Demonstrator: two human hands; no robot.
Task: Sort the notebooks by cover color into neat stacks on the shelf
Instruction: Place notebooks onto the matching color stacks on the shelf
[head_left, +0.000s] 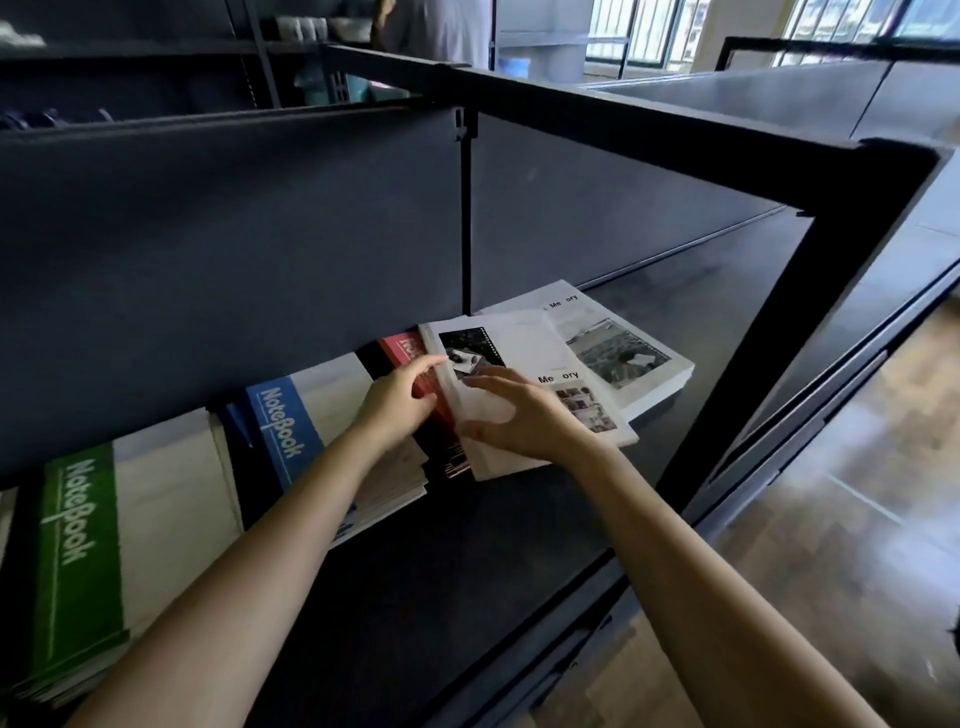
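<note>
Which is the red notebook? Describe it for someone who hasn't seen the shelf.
On the dark metal shelf, left of the white Memory stack, sits a blue NoteBook stack. The red notebook lies between that and the white Memory notebook under the right hand, mostly covered. It alone shows red, with a black band alongside.

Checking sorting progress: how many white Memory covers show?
2: front Memory notebook under the right hand; rear Memory notebook atop the stack behind it. More may be hidden beneath.
</note>
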